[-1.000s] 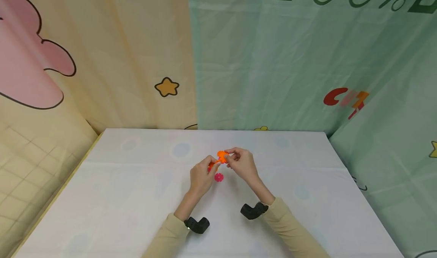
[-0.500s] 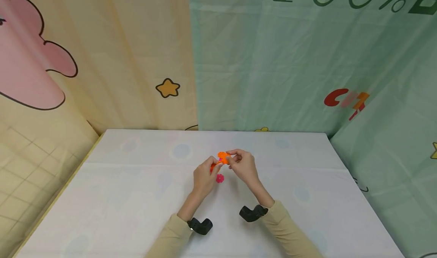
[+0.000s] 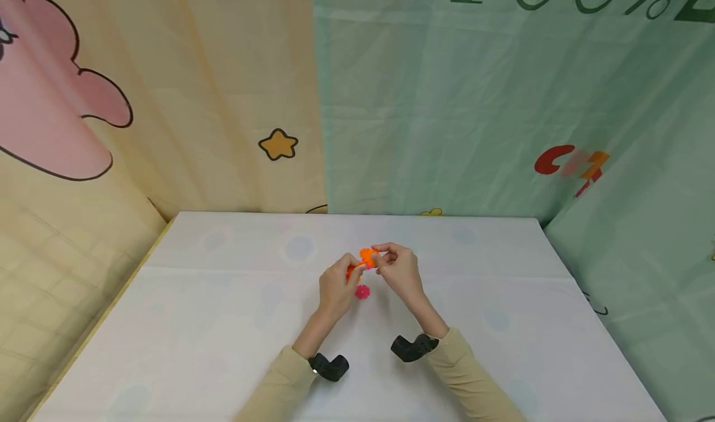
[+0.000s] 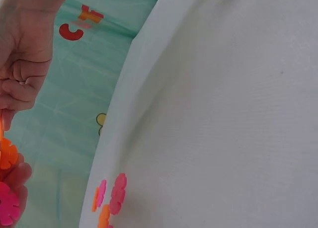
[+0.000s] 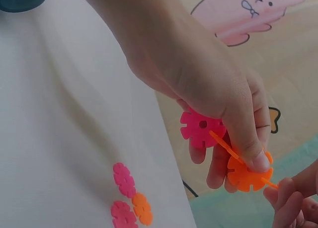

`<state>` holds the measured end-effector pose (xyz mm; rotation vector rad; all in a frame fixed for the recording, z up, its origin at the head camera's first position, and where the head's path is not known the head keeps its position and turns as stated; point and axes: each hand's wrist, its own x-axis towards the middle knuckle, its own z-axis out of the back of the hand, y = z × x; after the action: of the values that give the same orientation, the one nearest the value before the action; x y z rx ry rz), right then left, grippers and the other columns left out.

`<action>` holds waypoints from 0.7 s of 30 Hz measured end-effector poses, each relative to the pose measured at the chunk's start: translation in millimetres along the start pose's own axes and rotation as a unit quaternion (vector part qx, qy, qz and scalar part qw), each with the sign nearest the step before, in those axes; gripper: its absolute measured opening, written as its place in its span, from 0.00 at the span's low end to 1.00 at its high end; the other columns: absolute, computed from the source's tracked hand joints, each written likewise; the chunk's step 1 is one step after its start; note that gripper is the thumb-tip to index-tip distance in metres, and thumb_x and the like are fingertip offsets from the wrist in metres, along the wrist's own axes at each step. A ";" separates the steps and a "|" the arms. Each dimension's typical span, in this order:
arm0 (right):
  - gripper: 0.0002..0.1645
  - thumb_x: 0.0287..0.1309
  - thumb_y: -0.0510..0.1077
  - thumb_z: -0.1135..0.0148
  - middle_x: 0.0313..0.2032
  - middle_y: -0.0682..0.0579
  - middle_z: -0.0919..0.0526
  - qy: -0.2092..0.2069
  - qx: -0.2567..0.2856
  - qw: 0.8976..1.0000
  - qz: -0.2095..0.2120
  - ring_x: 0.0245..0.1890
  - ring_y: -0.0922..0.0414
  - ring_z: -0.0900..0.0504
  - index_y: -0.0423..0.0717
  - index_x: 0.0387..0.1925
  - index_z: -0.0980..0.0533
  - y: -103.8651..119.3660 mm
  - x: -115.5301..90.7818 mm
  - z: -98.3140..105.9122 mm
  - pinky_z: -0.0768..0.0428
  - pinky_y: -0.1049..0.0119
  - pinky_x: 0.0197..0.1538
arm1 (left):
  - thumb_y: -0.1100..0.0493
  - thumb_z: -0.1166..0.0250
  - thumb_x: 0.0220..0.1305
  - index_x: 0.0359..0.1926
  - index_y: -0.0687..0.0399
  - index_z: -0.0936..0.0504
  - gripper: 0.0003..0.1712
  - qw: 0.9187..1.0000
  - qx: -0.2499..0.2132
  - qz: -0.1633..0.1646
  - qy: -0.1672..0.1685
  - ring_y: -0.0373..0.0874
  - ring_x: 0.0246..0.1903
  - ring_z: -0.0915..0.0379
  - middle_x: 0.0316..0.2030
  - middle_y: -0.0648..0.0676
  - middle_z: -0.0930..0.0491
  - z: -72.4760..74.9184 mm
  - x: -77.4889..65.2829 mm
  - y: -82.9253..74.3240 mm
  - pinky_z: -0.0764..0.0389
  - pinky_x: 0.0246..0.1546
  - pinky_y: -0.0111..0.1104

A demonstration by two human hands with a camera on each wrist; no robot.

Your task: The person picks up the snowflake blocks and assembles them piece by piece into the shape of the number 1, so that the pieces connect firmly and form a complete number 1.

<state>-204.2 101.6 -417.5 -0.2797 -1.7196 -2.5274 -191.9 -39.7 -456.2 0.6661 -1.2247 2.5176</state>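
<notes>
Both hands meet over the table around notched, flower-shaped interlocking plastic discs. The left hand [image 3: 337,285] grips an orange disc [image 5: 246,177] under its thumb, and a pink disc [image 5: 199,126] lies against its fingers. Another orange disc, seen edge-on, links those two. The right hand [image 3: 399,270] pinches an orange disc [image 3: 368,256], whose thin edge meets the left hand's orange one. Below the hands, a pink disc [image 3: 362,292] lies on the table. The right wrist view shows more loose discs there, among them an orange disc [image 5: 142,208] and a pink disc [image 5: 123,214].
A white cloth with faint spots covers the table [image 3: 234,329]. Printed curtains [image 3: 424,118] stand behind and at both sides. Black wrist cameras sit on both forearms, the left camera [image 3: 329,367] and the right camera [image 3: 414,347], over beige sleeves.
The whole head view has slid slightly to the right. The left hand has moved a little right, closer to the right hand. Both hands keep hold of their discs.
</notes>
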 end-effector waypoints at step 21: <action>0.10 0.55 0.35 0.37 0.19 0.43 0.20 -0.021 0.039 0.999 -0.021 0.19 0.47 0.20 0.37 0.40 0.18 -0.6 -0.7 -12.1 0.31 0.73 0.18 | 0.63 0.33 0.59 0.28 0.59 0.23 0.07 0.999 -0.001 -0.022 -0.039 0.39 0.17 0.34 0.17 0.52 0.24 -0.4 2.9 2.6 0.32 0.21 0.24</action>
<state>-204.9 90.5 -422.5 -0.2975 -1.8531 -2.4942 -195.6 -40.9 -456.6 0.7895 -1.2238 2.4758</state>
